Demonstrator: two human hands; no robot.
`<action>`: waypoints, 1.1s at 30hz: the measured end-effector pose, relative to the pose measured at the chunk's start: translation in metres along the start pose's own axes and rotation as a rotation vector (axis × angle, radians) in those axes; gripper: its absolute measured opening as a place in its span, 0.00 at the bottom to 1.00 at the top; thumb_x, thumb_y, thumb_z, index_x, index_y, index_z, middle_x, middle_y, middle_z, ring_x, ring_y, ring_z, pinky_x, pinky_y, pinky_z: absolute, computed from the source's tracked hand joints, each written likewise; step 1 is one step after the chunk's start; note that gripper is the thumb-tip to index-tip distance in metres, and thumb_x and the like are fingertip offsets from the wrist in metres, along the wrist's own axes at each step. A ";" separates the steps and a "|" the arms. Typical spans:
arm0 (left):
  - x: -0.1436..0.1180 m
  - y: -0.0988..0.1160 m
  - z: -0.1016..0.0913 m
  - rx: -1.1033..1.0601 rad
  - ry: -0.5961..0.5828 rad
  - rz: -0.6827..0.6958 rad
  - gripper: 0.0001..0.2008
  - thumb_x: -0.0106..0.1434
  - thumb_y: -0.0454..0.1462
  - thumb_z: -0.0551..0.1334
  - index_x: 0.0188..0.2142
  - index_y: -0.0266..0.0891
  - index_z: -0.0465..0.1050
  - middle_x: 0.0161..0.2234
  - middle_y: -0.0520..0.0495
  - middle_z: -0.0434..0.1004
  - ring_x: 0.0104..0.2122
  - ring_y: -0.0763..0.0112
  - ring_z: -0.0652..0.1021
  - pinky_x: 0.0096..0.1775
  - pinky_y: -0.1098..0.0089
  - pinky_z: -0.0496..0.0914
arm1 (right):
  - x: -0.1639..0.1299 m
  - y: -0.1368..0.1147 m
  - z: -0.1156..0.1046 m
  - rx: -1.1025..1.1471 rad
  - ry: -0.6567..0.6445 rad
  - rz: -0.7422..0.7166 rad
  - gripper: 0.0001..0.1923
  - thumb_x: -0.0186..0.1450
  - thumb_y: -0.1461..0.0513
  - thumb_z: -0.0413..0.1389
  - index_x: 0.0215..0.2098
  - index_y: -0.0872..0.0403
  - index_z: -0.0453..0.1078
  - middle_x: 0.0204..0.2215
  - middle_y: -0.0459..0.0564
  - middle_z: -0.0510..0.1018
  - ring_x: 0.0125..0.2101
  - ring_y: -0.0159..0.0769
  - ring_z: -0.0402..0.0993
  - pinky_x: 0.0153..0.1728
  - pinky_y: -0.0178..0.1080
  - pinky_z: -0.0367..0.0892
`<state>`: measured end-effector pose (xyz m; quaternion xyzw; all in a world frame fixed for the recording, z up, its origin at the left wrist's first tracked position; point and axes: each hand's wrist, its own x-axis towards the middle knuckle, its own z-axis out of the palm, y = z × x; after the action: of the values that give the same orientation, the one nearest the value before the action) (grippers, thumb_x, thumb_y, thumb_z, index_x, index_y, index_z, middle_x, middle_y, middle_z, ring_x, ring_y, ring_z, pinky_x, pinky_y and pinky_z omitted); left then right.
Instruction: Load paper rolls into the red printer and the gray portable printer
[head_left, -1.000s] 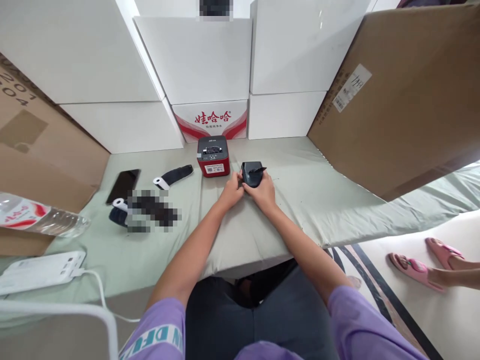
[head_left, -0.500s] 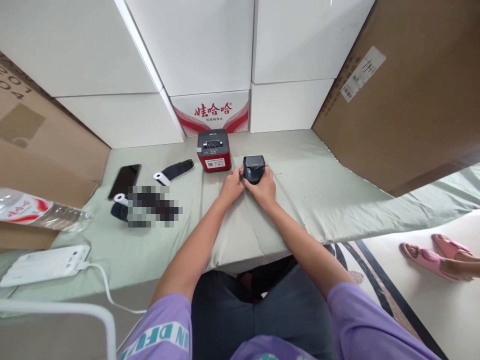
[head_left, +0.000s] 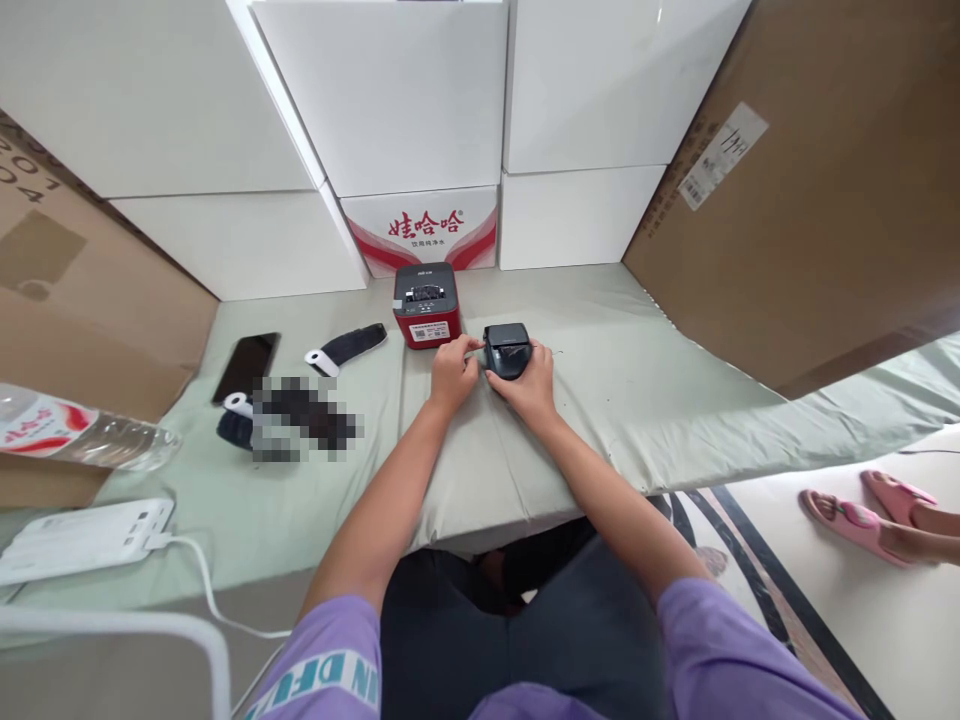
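1. White boxes point(head_left: 420, 95), all closed, are stacked behind the red printer point(head_left: 427, 317).
2. A black device point(head_left: 507, 349) sits on the counter point(head_left: 637, 380), just right of the printer.
3. The right hand point(head_left: 534, 385) cups the device.
4. The left hand point(head_left: 451, 372), curled, pinches the device's left edge.

Matt black plastic device point(head_left: 507, 350), seemingly; soft pale-green cloth table cover point(head_left: 645, 380).
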<state>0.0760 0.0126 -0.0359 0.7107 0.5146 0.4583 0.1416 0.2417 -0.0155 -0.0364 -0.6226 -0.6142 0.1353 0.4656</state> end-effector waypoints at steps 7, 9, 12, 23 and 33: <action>0.001 -0.005 -0.001 -0.219 0.018 0.010 0.19 0.58 0.27 0.55 0.47 0.42 0.73 0.50 0.44 0.84 0.53 0.61 0.82 0.58 0.61 0.71 | -0.012 -0.010 -0.003 -0.100 -0.080 -0.005 0.55 0.48 0.48 0.72 0.67 0.56 0.56 0.52 0.62 0.69 0.56 0.58 0.68 0.59 0.58 0.67; 0.003 -0.007 0.003 -0.249 -0.023 0.013 0.22 0.59 0.28 0.55 0.52 0.42 0.71 0.53 0.43 0.82 0.56 0.61 0.80 0.60 0.60 0.70 | -0.013 -0.012 -0.002 -0.148 -0.106 0.002 0.57 0.48 0.46 0.72 0.69 0.54 0.55 0.51 0.60 0.69 0.54 0.59 0.69 0.58 0.59 0.67; 0.005 -0.010 0.009 -0.268 -0.051 0.020 0.25 0.62 0.29 0.56 0.59 0.42 0.67 0.62 0.40 0.76 0.61 0.60 0.76 0.64 0.58 0.67 | -0.014 -0.015 -0.001 -0.178 -0.120 0.016 0.58 0.48 0.45 0.71 0.69 0.53 0.55 0.50 0.59 0.68 0.53 0.60 0.70 0.57 0.59 0.67; 0.045 0.020 -0.019 0.166 -0.180 -0.059 0.10 0.63 0.33 0.62 0.38 0.43 0.84 0.42 0.40 0.82 0.46 0.53 0.81 0.54 0.55 0.73 | -0.014 -0.014 0.001 -0.144 -0.126 0.033 0.62 0.47 0.45 0.72 0.72 0.54 0.50 0.54 0.63 0.68 0.56 0.65 0.69 0.59 0.63 0.65; 0.082 0.085 0.004 0.504 -0.473 -0.283 0.04 0.53 0.28 0.73 0.28 0.34 0.81 0.36 0.27 0.83 0.47 0.33 0.83 0.52 0.43 0.74 | -0.013 -0.012 0.001 -0.166 -0.134 0.052 0.63 0.47 0.43 0.71 0.71 0.57 0.49 0.53 0.66 0.69 0.55 0.64 0.70 0.57 0.62 0.66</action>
<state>0.1345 0.0477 0.0603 0.7311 0.6577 0.1163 0.1390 0.2303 -0.0289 -0.0327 -0.6644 -0.6366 0.1372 0.3667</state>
